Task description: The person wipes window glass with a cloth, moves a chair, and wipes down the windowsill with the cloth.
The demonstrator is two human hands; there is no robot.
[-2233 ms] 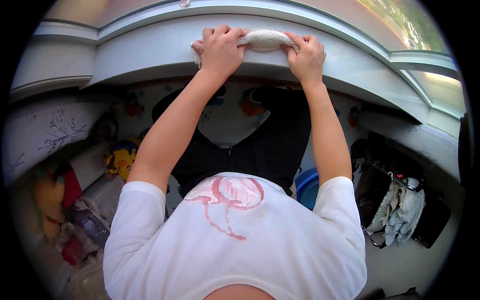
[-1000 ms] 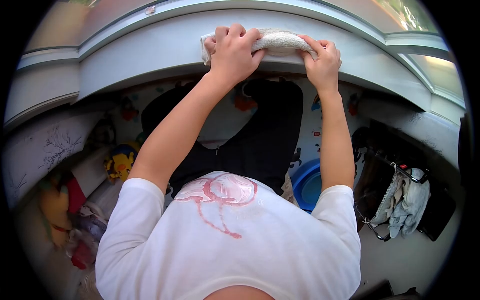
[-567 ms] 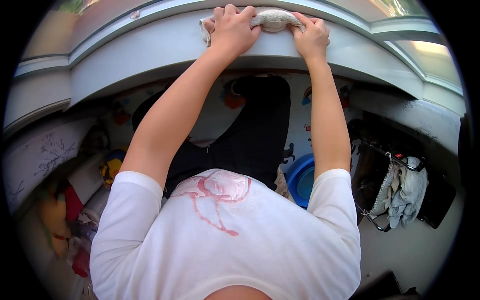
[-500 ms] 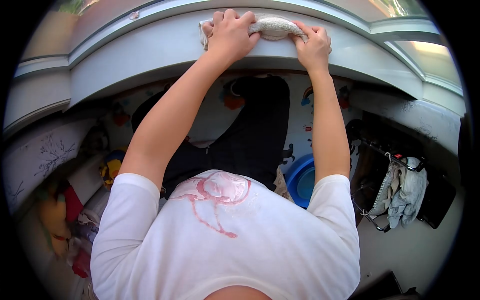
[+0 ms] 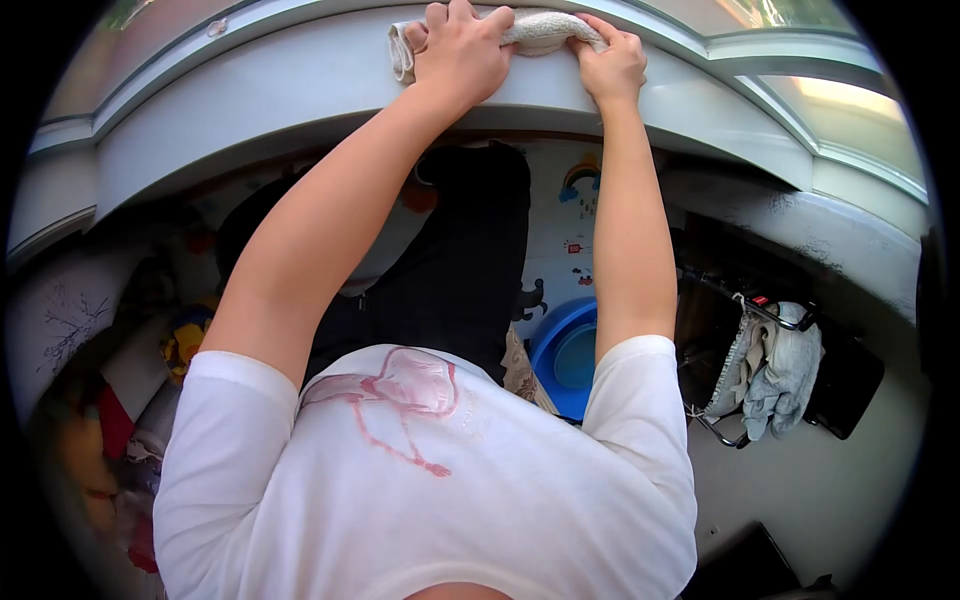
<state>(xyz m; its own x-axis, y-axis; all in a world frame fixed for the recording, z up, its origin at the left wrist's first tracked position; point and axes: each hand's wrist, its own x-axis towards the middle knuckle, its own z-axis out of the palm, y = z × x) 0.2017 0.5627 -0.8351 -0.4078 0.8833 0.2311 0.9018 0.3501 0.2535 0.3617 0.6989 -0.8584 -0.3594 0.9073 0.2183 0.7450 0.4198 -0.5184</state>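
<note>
In the head view, the pale cloth [image 5: 545, 32] lay on the white sill [image 5: 300, 90], near the window frame [image 5: 690, 47]. The left hand [image 5: 464, 54] grasped it near its left end, fingers curled over the top; the right hand [image 5: 612, 68] pinched the other end between thumb and fingers. That wide hold probably kept the cloth stretched and under control from both sides (its middle bowed toward the window all the same). Lower down, the blue basin [image 5: 547, 350] stood near the right forearm [image 5: 636, 225], perhaps for easy reach; its contents were unclear.
</note>
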